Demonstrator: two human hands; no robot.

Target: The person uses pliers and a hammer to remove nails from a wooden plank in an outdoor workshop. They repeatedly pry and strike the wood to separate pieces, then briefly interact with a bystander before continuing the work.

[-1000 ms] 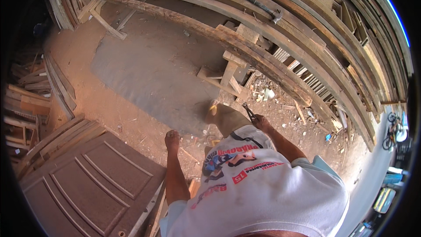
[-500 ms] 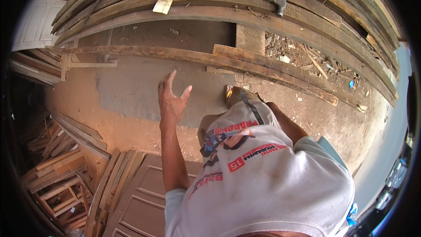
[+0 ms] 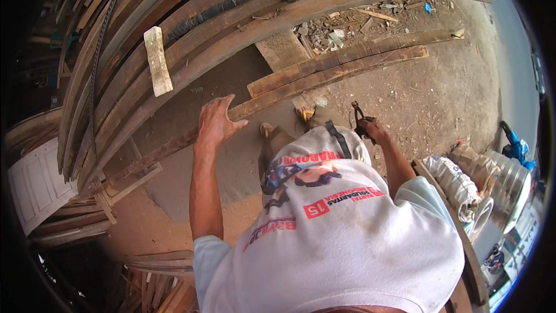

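My left hand point(image 3: 215, 120) is raised in front of me with nothing in it, thumb and fingers spread apart. It appears just in front of the long rough boards point(image 3: 324, 75) lying low ahead of me. Down at my right side, my right hand point(image 3: 376, 131) is closed around a dark metal tool that looks like pincers point(image 3: 357, 109); its jaws point away from me. Further off, a claw hammer point(image 3: 229, 6) with a dark wrapped handle rests on the stacked beams point(image 3: 249, 32). A short pale wood piece point(image 3: 157, 61) lies across those beams near the handle's end.
Rubble and wood scraps point(image 3: 333, 37) lie behind the low boards. A white panelled door point(image 3: 40, 188) leans at the left, above stacked planks point(image 3: 72, 223). White sacks point(image 3: 454, 179) and a bucket point(image 3: 482, 217) stand at the right. My sandalled feet point(image 3: 305, 115) are on the dusty floor.
My view has turned to the right, so the beams and hammer sit further left in the picture. My right hand and its dark tool have come into view. My left hand stays spread.
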